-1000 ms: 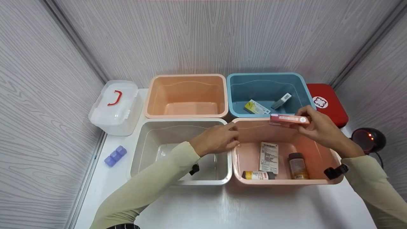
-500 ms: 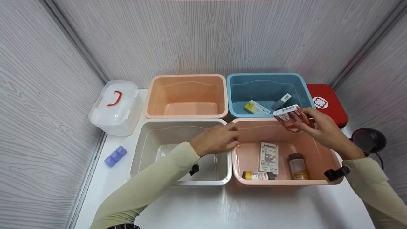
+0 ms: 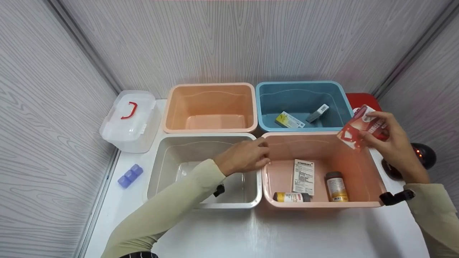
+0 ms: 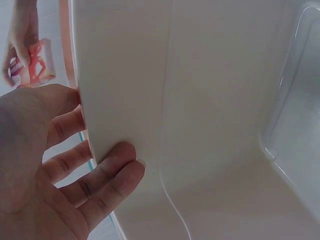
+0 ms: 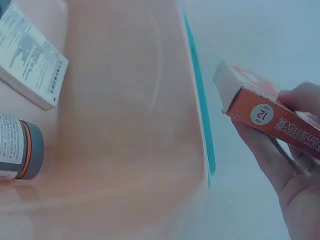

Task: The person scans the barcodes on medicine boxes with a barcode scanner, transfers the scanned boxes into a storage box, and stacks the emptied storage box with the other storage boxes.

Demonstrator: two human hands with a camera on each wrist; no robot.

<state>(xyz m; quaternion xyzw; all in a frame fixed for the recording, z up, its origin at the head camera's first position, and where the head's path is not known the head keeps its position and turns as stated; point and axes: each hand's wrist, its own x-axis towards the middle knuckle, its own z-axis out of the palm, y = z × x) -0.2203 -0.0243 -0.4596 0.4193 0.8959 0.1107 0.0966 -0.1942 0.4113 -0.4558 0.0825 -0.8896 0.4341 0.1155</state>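
In the head view my right hand (image 3: 392, 143) pinches a red and white medicine box (image 3: 364, 127), thumb on its near face. It is raised over the right back corner of the pink bin (image 3: 297, 145). The right wrist view shows the box's orange side (image 5: 280, 120) turned up, just outside the bin wall. My left hand (image 3: 245, 156) hangs loosely by the shared rim of the grey-white bin (image 3: 206, 206) and the pink bin, holding nothing. In the left wrist view its fingers (image 4: 107, 190) lie on both sides of that rim; whether they touch it, I cannot tell.
The pink bin holds a white box (image 3: 303, 177) and two bottles, one upright bottle (image 3: 337, 188) and one lying bottle (image 3: 291, 197). A blue bin (image 3: 301, 86) holds two small boxes. Nearby are an orange bin (image 3: 211, 86), clear case (image 3: 125, 118), purple pill organizer (image 3: 130, 175) and black round device (image 3: 425, 156).
My right hand has moved right with the medicine box, from over the pink bin's back to its right corner, turning the box so its broad face shows. The left hand stays put.
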